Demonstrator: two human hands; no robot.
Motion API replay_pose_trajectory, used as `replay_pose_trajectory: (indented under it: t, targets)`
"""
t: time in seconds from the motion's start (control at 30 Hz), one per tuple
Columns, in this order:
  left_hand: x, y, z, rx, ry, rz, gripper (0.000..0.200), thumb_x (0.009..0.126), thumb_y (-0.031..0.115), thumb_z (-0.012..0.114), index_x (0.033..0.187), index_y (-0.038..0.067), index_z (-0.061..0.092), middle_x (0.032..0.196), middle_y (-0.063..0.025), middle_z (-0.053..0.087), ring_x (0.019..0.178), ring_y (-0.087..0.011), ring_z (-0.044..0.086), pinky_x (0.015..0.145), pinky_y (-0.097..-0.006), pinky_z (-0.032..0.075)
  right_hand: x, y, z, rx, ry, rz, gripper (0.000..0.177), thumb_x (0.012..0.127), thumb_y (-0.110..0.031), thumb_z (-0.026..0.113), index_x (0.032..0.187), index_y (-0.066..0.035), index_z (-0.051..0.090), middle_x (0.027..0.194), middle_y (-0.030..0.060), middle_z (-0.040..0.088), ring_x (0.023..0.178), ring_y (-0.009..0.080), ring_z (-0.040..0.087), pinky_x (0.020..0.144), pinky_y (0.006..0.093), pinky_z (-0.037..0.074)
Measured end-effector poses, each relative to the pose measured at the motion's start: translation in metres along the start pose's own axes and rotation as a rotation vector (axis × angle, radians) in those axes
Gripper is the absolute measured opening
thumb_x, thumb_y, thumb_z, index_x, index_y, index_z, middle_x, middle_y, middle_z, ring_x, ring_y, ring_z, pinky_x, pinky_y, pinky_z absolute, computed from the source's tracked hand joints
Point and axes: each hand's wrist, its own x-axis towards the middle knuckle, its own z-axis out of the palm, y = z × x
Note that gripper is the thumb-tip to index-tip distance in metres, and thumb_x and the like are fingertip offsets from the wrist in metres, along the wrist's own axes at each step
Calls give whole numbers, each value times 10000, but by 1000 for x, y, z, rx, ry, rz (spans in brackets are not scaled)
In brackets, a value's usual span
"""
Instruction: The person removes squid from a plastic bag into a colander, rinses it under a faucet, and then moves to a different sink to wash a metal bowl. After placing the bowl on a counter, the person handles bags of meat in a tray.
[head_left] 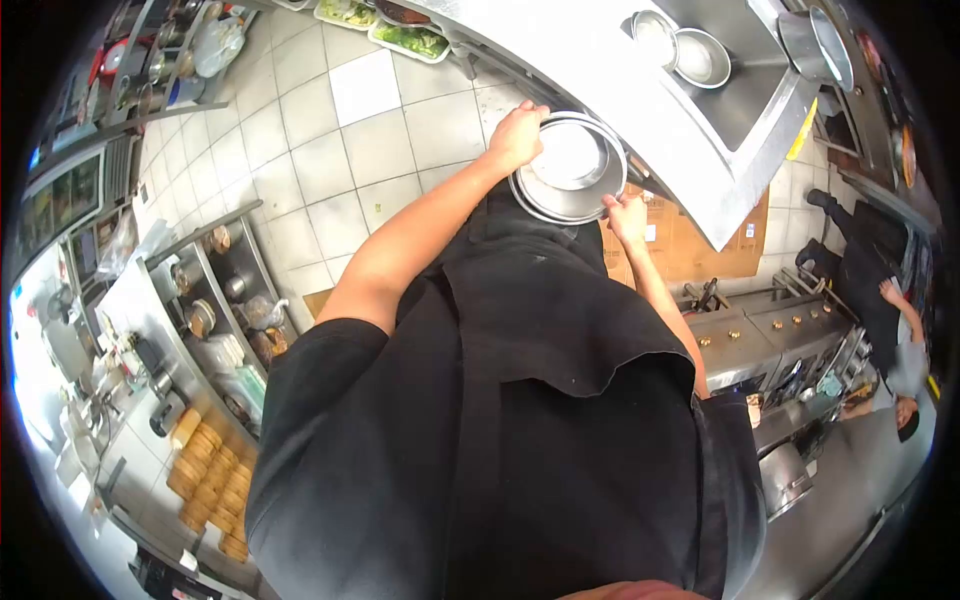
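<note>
Between my hands is a round metal pan (588, 203), held in front of my dark apron. It looks like two rims nested one in the other, and its bright inside faces up. My left hand (518, 135) is closed on the rim at the upper left. On the lower right rim, my right hand (626, 218) grips with the thumb over the edge. The fingers beneath the pan are hidden. Just beyond it runs the edge of a steel sink counter (570, 50).
Two metal bowls (703, 60) sit by the sink basin, and a larger pot (815, 48) stands at its far side. Flattened cardboard (700, 235) lies on the tiled floor. A stove (770, 335) and another person (895, 330) are at the right. Trays of greens (410, 42) sit up top.
</note>
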Motion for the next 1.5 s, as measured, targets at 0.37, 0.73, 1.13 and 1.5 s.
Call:
replay_pose_trajectory:
  t: [0.37, 0.73, 1.13, 1.5]
  targets:
    - [16, -29, -28, -197, -221, 95, 336, 639, 204, 656, 926, 56, 567, 995, -173, 527, 932, -347, 531, 777, -396, 446, -3, 18, 18, 304, 84, -288, 142, 789, -88, 549, 710, 0, 628, 600, 28, 584, 514, 87, 509, 512, 240, 415]
    - [28, -103, -45, -745, -491, -207, 353, 937, 384, 409, 751, 110, 530, 635, 34, 443, 577, -64, 408, 471, -217, 335, 1, -60, -16, 278, -63, -393, 183, 763, -95, 546, 602, -12, 571, 474, -7, 479, 433, 73, 440, 422, 261, 346]
    - [-90, -219, -18, -966, 151, -682, 131, 635, -50, 546, 726, 40, 573, 660, -7, 542, 578, -101, 498, 480, -245, 379, -32, -190, -136, -244, -203, -420, 200, 724, -161, 578, 757, 32, 623, 631, 192, 583, 631, 273, 601, 588, 397, 463]
    - [-162, -86, -209, -1228, 835, -546, 247, 745, -88, 474, 982, -52, 532, 929, -115, 607, 828, -171, 593, 719, -284, 491, 209, -78, -248, 887, 134, -258, 176, 802, -138, 586, 891, 12, 615, 603, 8, 552, 473, 65, 467, 484, 198, 362]
